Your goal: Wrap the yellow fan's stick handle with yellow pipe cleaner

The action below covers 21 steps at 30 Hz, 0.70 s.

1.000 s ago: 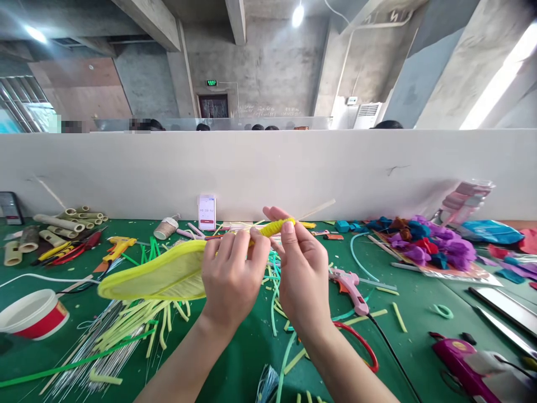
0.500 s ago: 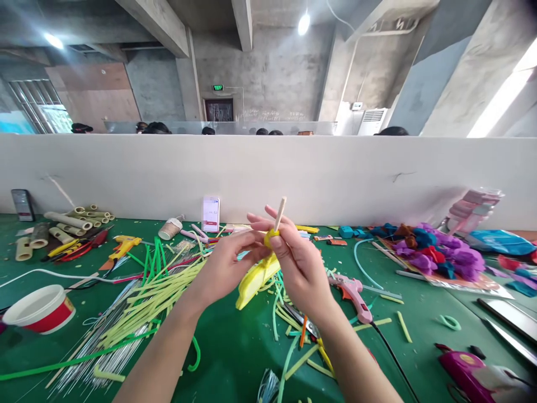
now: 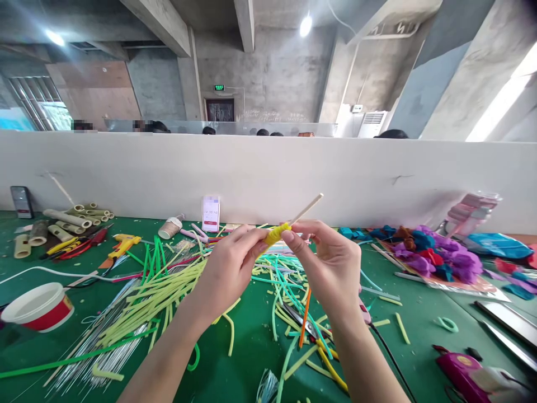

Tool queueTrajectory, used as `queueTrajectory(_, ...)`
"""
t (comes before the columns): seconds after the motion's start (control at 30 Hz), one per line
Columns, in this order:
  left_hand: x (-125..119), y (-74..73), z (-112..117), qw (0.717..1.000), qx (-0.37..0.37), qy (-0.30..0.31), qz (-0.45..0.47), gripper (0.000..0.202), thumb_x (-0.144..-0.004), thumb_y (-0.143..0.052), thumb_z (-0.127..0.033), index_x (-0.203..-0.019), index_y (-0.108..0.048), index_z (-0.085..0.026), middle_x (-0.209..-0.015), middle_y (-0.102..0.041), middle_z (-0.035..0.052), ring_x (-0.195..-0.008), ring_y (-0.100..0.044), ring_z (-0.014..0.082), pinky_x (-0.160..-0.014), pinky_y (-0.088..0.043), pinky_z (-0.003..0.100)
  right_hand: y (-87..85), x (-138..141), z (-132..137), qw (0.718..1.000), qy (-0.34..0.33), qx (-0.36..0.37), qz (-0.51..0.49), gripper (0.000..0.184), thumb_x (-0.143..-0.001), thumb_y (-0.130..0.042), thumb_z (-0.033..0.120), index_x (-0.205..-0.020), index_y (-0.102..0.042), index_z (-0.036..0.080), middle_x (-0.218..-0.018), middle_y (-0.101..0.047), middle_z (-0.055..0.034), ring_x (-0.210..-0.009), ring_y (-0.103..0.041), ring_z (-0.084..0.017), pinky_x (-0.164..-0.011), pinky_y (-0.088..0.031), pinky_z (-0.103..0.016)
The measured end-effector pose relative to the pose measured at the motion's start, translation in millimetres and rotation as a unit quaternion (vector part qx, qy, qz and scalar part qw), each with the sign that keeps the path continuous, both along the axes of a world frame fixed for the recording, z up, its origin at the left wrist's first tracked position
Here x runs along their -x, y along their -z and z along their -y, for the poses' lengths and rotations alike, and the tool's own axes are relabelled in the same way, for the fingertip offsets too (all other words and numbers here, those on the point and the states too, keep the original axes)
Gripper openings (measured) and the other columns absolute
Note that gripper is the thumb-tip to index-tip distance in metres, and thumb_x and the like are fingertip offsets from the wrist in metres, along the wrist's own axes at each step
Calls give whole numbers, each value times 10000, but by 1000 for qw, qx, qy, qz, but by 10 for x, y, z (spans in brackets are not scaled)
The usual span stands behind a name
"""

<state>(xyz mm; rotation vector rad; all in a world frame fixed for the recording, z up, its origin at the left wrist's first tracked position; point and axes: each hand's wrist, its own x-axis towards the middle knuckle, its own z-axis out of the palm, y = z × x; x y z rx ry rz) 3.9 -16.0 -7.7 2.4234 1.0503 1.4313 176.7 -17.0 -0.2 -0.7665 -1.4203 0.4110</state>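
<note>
A thin pale stick slants up to the right above the table, its lower end wrapped in crinkled yellow crepe paper. My left hand is closed around the left part of the yellow paper, fingers bent over it. At the base of the bare stick, the thumb and index finger of my right hand pinch the paper's edge. The rest of the paper is hidden behind my left fingers. Beneath my hands lie tangled green and yellow pipe cleaners and scissors, partly covered.
A pile of yellow-green pipe cleaners lies left, near a paper cup and a yellow glue gun. Crumpled purple paper is at the right. A phone leans on the white partition. A magenta tool sits front right.
The stick has tipped from nearly upright to slanting right. The yellow strip that hung down below my hands is now mostly out of sight. My right hand has shifted right and turned.
</note>
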Motion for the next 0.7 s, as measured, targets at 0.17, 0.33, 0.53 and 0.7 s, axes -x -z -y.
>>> queueTrajectory(0.17,19,-17,-19,999,-38,-3,-21,194,-995,-505,-137,-1122,-648,-167,-953,-658,51,-843,-608,149,-736,-467,284,14,-8,-25,1000,-9,7,16,83,-834,-758,320,-869,-733,249,-831,-735,-1,-749,-595,-166,-721,-461,-340)
queueTrajectory(0.33,50,-57,7,999,-33,11,-24,190,-987,-503,-104,-1092,-645,-173,-966,-663,45,-856,-612,140,-746,-472,265,38,-12,-55,1000,-28,11,-5,112,-809,-778,332,-855,-720,247,-832,-720,-4,-716,-550,-160,-720,-461,-344)
queueTrajectory(0.53,42,-16,-16,996,-80,-16,-37,207,-974,-507,-86,-1121,-632,-161,-960,-658,55,-835,-629,137,-729,-489,248,20,11,-3,1000,14,-11,20,88,-854,-737,330,-852,-705,249,-815,-702,-10,-747,-584,-180,-721,-459,-355)
queueTrajectory(0.7,6,21,-23,981,-167,-75,-59,296,-955,-465,-21,-1181,-605,-152,-993,-647,76,-848,-635,146,-727,-505,252,24,77,52,998,35,-55,13,42,-868,-725,236,-859,-688,254,-802,-693,8,-766,-609,-169,-693,-447,-330)
